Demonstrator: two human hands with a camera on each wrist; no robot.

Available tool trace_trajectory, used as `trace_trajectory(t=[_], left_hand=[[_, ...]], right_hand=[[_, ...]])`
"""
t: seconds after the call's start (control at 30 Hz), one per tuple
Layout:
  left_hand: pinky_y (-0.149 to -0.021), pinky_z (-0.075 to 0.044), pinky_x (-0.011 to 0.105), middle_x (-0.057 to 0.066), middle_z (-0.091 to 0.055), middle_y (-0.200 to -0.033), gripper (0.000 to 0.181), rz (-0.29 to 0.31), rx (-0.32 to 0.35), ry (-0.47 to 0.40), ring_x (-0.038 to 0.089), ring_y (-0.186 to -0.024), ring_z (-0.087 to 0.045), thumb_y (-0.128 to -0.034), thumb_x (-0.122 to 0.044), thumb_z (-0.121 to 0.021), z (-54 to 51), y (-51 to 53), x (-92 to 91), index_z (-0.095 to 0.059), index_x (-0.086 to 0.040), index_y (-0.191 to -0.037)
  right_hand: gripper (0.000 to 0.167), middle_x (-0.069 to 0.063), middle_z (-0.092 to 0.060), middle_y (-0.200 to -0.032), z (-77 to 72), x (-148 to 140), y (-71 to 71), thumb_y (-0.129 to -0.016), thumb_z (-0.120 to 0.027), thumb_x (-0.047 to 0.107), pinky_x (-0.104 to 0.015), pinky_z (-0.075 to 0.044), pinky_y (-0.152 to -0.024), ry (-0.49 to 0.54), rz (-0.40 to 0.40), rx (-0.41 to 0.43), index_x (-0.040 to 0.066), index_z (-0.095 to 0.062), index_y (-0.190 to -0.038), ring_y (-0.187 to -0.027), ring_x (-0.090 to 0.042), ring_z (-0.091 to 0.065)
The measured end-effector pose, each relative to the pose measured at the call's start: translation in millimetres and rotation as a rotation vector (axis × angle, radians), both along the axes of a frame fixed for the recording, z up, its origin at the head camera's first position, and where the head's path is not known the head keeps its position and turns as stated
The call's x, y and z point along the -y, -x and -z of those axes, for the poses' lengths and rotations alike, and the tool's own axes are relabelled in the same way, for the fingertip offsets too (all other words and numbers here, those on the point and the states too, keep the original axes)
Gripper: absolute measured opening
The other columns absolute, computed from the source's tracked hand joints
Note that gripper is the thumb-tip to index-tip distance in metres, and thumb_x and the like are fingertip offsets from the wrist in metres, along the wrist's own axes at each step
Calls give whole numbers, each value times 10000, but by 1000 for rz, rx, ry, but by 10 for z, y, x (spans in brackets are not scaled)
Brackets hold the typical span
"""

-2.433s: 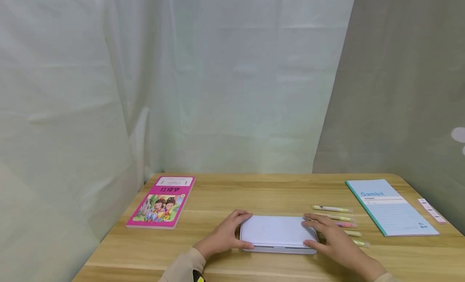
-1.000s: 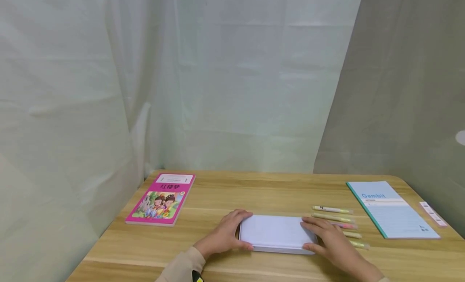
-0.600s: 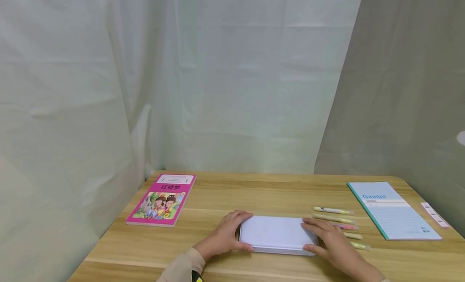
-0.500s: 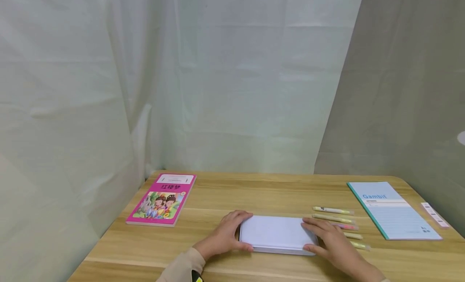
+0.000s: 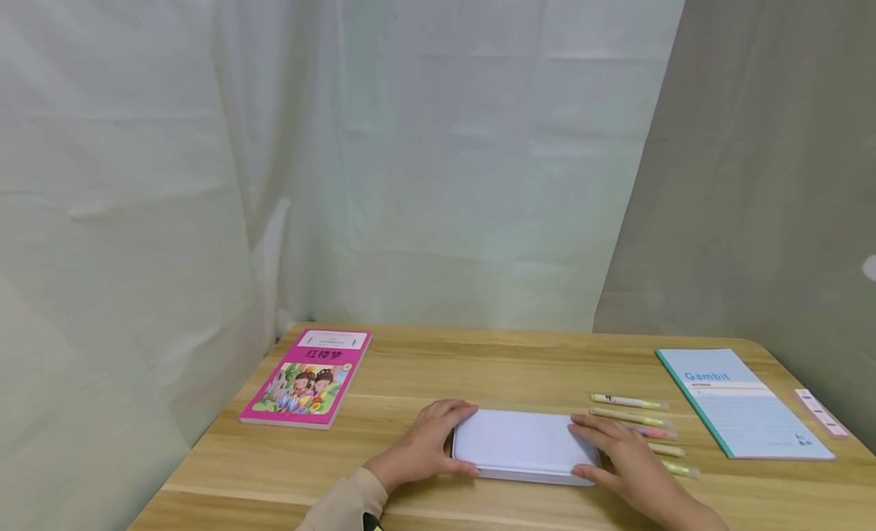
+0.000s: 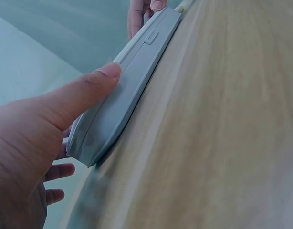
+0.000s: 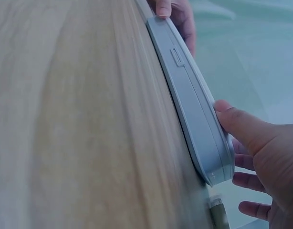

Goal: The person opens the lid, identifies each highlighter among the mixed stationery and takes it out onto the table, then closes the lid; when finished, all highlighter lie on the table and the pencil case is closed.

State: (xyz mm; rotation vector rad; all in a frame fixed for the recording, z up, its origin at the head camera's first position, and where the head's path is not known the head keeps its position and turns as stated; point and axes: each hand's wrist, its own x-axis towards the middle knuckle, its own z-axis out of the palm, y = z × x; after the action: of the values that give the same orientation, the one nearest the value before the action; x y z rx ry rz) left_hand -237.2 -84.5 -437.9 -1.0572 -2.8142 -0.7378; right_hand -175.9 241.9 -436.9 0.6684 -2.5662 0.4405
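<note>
A flat white pencil case [image 5: 523,441] lies on the wooden table with its lid down. Its grey front side carries a small latch, seen in the left wrist view on the case [image 6: 125,93] and in the right wrist view on the case [image 7: 196,105]. My left hand [image 5: 423,446] holds the left end, thumb at the front edge and fingers around the end and back. The right hand [image 5: 631,464] grips the opposite end in a similar way, thumb at the front corner. The case's back side is hidden.
Several pens or highlighters [image 5: 628,402] lie in a row just beyond the right hand. A pink book [image 5: 301,386] lies at the left, a light blue notebook [image 5: 749,417] at the right. Beside the notebook is a small pale strip [image 5: 820,413]. Curtains surround the table [image 5: 472,364].
A gap along the case's front edge, visible at first, has gone as the lid went down. Since then both hands have stayed on the case; the view has shifted slightly.
</note>
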Motion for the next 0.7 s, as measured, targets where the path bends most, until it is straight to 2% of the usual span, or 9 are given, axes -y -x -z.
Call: trace_trajectory(t=[0.23,0.53,0.7], left_hand=[[-1140,-318,454,7,-507,-1360,855,14,-44,50,227,-1304,-429,-694,-534,-791,-24,7,-22,-498,-127,-1386],[-1142,-312,480,36,-511,-1354,853,22,-102,85,262,-1311,-427,-688,-536,-792,-52,27,-21,-505,-128,-1380],[-1139,-315,494,69,-491,-1380,833,11,-96,96,282,-1321,-414,-712,-543,-769,-92,30,-2,-495,-144,-1390]], right_hand=[[545,-27,-653,-1243,-37,-7,20,-755,-742,478,-513,-517,-863,-31,-10,-19,131,-683,-1172,-1093,-269,-622],[544,-38,-658,-1232,-51,2,43,-758,-738,487,-497,-527,-861,-49,-10,-25,121,-689,-1158,-1092,-266,-625],[534,-50,-662,-1218,-53,-1,64,-755,-744,479,-501,-526,-855,-62,-21,-56,127,-689,-1152,-1076,-272,-630]])
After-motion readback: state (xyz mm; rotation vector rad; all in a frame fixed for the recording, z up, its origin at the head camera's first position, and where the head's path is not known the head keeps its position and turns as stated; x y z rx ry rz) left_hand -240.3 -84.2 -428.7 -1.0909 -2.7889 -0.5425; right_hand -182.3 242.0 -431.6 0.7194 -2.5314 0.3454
